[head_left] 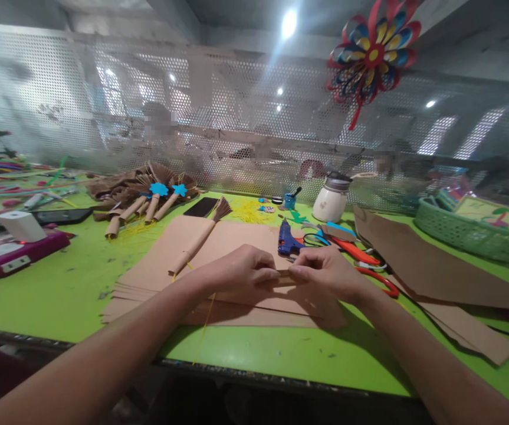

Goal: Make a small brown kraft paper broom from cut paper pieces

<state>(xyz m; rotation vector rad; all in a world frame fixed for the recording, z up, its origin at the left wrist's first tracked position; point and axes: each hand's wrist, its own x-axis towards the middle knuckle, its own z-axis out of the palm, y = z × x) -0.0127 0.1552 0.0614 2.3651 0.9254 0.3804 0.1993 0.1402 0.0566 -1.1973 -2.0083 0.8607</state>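
My left hand and my right hand meet above a stack of brown paper sheets. Fingers and thumbs of both are pinched on a narrow strip of brown paper, mostly hidden by the fingers. Beyond my right hand lies a blue hot glue gun on the sheets. Left of my left hand rests a rolled brown paper tube with a pleated, fanned end. A thin yellow strand trails over the stack's front edge.
Finished paper brooms with blue cutouts lie at the back left. A purple box carries a white adapter. Rightward are orange-handled tools, a white jar, large brown sheets and a green basket. Perforated metal panels stand behind.
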